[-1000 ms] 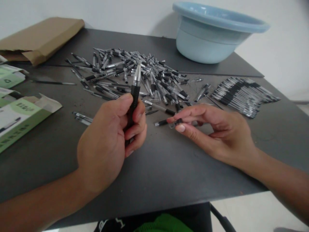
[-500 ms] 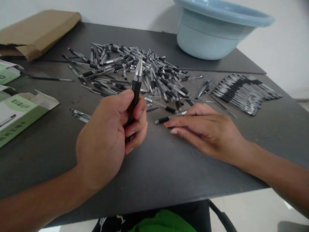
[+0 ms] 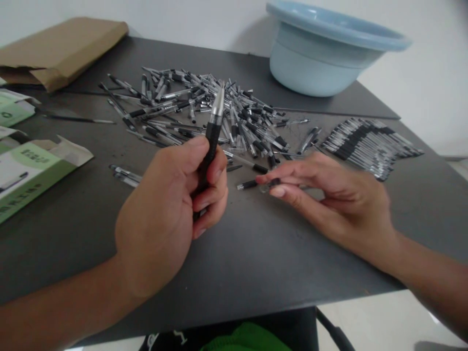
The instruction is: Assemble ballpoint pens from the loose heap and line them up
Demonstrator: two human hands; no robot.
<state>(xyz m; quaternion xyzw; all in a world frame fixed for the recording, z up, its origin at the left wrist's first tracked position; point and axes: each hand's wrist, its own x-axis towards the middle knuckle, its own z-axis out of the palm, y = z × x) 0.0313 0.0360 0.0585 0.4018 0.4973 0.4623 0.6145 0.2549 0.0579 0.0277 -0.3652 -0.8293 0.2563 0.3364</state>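
Note:
My left hand (image 3: 170, 209) is closed round a black pen (image 3: 211, 131), held upright with its silver tip pointing up. My right hand (image 3: 331, 195) hovers just above the dark table (image 3: 237, 253), thumb and fingers pinched on a small clear pen cap with a dark end (image 3: 271, 184). A loose pen (image 3: 246, 185) lies on the table just left of those fingertips. Behind both hands sprawls a large heap of loose pens (image 3: 208, 109).
A neat row of pens (image 3: 369, 141) lies at the right. A light blue plastic basin (image 3: 329, 51) stands at the back right. Green and white boxes (image 3: 32, 170) sit at the left edge, a brown cardboard sleeve (image 3: 58, 48) at the back left.
My right hand, lying flat on the table half a second ago, has lifted with a cap pinched in its fingers. The left hand has kept the pen upright, shifting slightly right.

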